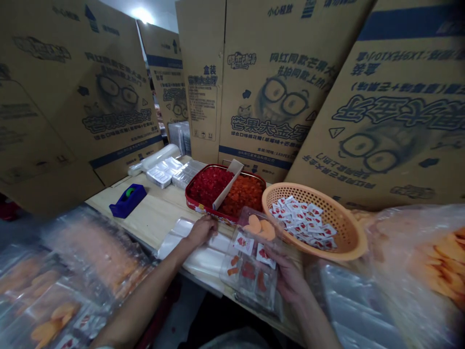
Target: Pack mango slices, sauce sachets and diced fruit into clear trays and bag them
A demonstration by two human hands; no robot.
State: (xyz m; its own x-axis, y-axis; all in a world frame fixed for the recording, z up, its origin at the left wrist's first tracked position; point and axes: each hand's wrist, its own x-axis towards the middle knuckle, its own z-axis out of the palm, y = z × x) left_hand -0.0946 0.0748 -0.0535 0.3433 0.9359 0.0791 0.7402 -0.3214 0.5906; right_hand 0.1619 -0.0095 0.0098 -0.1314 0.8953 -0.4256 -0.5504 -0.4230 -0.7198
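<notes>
The left hand (201,230) lies on a pile of clear plastic sheets (198,254), its grip curled downward, though whether it has hold of them or only rests there is hard to tell. The right hand (286,281) has its grip closed around the right edge of a clear plastic tray (250,271), which sits between the two hands at the front of the wooden table (145,215). Inside the tray are pale orange dried mango slices (258,228), two white-and-red sachets (244,244) and small red and orange pieces (243,270) in the lower part. Just beyond the left hand stands a red tin tray (198,196), split by a cardboard divider (228,184) — diced red fruit (207,186) on one side, diced orange fruit (241,194) on the other. To its right, an orange plastic basket (348,232) holds a heap of similar sachets (303,223). Farther back on the table are a blue tape dispenser (128,200) and stacked clear trays (162,172). Bulging plastic bags of dried mango (439,257) flank the table, and large printed cardboard sheets (269,92) stand behind it.
</notes>
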